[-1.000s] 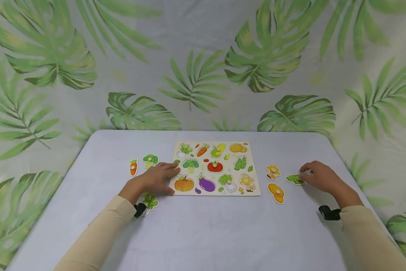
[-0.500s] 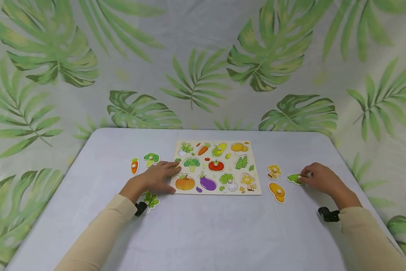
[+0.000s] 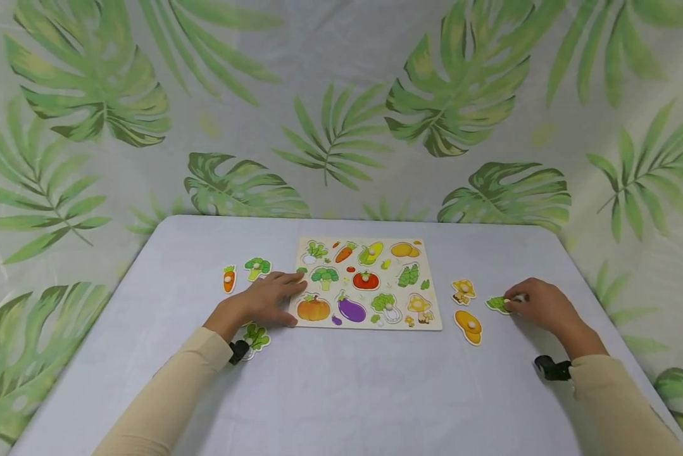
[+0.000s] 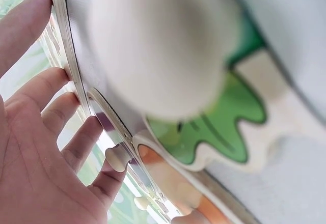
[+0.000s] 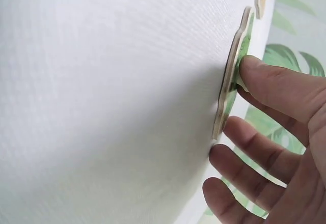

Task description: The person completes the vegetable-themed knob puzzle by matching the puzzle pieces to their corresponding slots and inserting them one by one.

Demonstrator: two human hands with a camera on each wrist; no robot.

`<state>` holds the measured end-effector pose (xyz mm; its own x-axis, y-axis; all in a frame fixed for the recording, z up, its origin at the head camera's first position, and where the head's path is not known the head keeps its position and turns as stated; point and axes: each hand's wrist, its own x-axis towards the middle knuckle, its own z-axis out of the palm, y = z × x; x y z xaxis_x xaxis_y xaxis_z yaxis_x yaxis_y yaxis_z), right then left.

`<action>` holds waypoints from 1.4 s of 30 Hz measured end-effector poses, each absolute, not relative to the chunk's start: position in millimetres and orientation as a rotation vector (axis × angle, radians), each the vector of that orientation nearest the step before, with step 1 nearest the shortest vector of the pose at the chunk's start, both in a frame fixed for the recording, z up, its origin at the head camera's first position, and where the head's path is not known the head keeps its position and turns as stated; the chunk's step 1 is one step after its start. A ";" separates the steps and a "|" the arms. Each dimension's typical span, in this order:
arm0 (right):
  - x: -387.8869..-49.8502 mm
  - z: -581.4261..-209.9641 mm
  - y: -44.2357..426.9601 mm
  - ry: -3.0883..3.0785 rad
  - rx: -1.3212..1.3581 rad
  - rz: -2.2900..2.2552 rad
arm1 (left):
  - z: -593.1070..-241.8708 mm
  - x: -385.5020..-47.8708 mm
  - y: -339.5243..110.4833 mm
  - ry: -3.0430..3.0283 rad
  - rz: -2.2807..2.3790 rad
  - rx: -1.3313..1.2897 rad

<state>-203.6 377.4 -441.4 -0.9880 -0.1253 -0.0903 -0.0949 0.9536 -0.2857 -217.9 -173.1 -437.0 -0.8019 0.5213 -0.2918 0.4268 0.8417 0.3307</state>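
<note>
In the head view my left hand (image 3: 268, 299) rests at the left edge of a wooden vegetable puzzle board (image 3: 333, 303), its fingers spread along the edge. The left wrist view shows those fingers (image 4: 84, 142) loosely bent, gripping nothing. Off to the right, my right hand (image 3: 540, 305) pinches the knob of a green vegetable puzzle piece (image 3: 496, 304). Seen from the right wrist, the thumb (image 5: 280, 84) presses at the knob, and the piece's lower edge is at or very close to the cloth; contact is unclear.
A mushroom piece (image 3: 463, 291) and a potato piece (image 3: 469, 327) lie between board and right hand. Left of the board are a carrot piece (image 3: 229, 278), a broccoli piece (image 3: 257, 268) and a turnip piece (image 3: 256, 337), partly under the left wrist. A leafy curtain (image 3: 341, 126) hangs behind.
The head view has shifted slightly. My right hand stays at the green piece, which has turned a little; my left hand keeps its place at the board.
</note>
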 end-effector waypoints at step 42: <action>-205.7 -432.0 368.7 3.061 -0.266 -0.500 | -436.7 -218.3 -172.4 2.648 0.343 0.732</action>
<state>-205.7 368.7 -432.0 -0.9850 -0.1728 -0.0009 -0.1635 0.9338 -0.3182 -218.3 -172.4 -436.7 -0.7962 0.5337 -0.2850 0.4435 0.8353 0.3249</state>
